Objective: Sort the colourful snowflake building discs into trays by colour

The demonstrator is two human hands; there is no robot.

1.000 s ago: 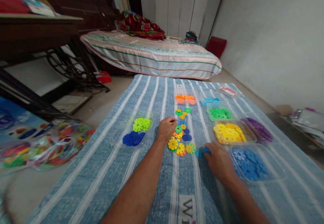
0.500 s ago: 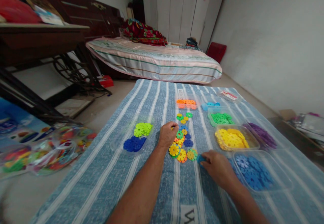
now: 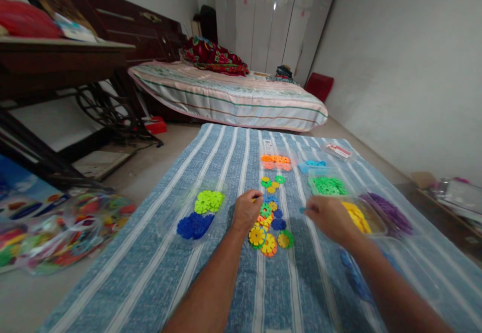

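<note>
My left hand (image 3: 246,211) is closed in a pinch beside the left edge of a cluster of notched plastic discs. A bit of a yellow disc (image 3: 254,200) shows between its fingertips. To the right of the cluster, my right hand (image 3: 327,216) is closed over the cloth with the edge of a blue disc (image 3: 302,210) at its fingertips. The cluster holds joined green, orange, yellow and blue discs (image 3: 268,244), and a dark blue pair (image 3: 278,224) lies at its right. My right forearm partly hides the yellow discs (image 3: 356,216) and the blue discs (image 3: 356,275) in their tubs.
Clear tubs hold orange discs (image 3: 276,162), green discs (image 3: 329,186), purple discs (image 3: 389,213), lime discs (image 3: 208,201) and dark blue discs (image 3: 194,226). A striped blue cloth (image 3: 150,252) covers the table. A bed (image 3: 233,102) stands beyond; bagged discs (image 3: 83,227) lie at left.
My right hand has moved away from me and slightly right, carrying the blue disc and rising in view. My left hand stays beside the cluster. The view has tilted slightly.
</note>
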